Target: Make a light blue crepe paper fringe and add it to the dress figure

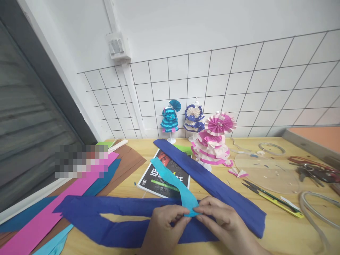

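Observation:
Both hands pinch the near end of a light-blue crepe paper strip [174, 179]. My left hand [166, 223] grips its left edge between thumb and fingertips. Close beside it, my right hand [223, 221] pinches the right edge. The strip's far end trails over a dark printed card [159, 177]. Below the hands lies a folded dark-blue crepe paper strip [119, 233], partly hidden by them. Another dark-blue strip [212, 180] runs diagonally from the card to the right hand's side.
Small paper-dress figures in teal [170, 118], blue and cream [193, 117], and pink [212, 145] stand at the back. Yellow-handled thread snips [278, 203], keys [309, 170] and a clear round plate [265, 173] lie right. Pink paper [61, 202] and brown paper [127, 163] lie left.

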`<control>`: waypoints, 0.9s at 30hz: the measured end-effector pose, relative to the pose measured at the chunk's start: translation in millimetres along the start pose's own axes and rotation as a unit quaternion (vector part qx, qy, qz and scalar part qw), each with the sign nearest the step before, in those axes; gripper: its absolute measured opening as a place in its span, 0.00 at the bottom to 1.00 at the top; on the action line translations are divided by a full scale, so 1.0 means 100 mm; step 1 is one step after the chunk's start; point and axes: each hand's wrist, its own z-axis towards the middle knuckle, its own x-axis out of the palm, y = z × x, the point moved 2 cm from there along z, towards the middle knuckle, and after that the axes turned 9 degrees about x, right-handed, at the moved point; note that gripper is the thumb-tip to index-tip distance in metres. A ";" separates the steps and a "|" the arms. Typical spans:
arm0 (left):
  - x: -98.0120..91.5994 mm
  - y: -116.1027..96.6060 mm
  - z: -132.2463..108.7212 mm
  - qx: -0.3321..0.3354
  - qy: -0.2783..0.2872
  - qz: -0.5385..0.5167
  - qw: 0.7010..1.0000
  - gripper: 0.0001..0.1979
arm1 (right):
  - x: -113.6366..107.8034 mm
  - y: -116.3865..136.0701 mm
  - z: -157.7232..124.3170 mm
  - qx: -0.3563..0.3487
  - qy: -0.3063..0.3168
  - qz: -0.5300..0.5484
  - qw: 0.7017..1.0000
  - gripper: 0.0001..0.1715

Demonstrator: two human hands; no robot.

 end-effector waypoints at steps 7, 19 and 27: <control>0.01 -0.02 -0.01 0.068 -0.051 0.032 0.996 0.07 | 0.00 -0.05 -0.02 -0.026 0.000 -0.013 1.000 0.09; 0.01 0.03 -0.03 0.052 -0.035 0.040 0.997 0.05 | 0.00 -0.05 -0.01 -0.012 0.006 -0.019 1.000 0.05; 0.01 0.01 0.01 0.009 -0.024 0.000 1.000 0.04 | -0.01 -0.02 -0.01 -0.002 -0.010 -0.027 1.000 0.05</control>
